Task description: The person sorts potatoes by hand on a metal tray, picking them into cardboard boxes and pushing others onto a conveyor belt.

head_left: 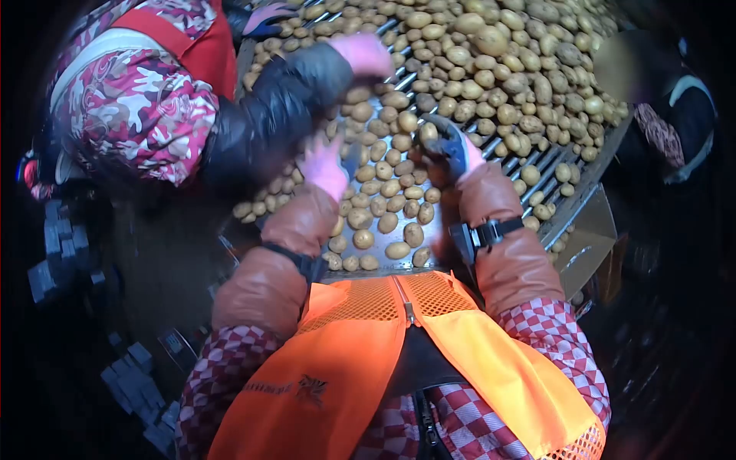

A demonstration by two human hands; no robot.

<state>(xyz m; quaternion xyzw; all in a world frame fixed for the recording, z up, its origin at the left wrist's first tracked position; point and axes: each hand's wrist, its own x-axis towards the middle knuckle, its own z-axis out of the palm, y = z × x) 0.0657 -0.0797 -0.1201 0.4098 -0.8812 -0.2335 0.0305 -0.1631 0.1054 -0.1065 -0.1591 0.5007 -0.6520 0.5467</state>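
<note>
Both my hands wear pink gloves, the right one with a dark blue coating, over a metal sorting surface (383, 261) strewn with potatoes (389, 222). My left hand (325, 165) is at the left of the loose potatoes, its fingers apart and somewhat blurred, with nothing visible in it. On the right, my right hand (454, 146) curls its fingers and thumb around a potato (428, 133) near the lower end of the bars. Part of that grip is smeared by motion.
A large heap of potatoes (506, 69) covers the metal rollers (540, 184) ahead. At the left a co-worker's sleeve (268, 96) and pink-gloved hand (364, 55) reach over the potatoes. Another person (675, 115) stands at the right, near a cardboard box (590, 238).
</note>
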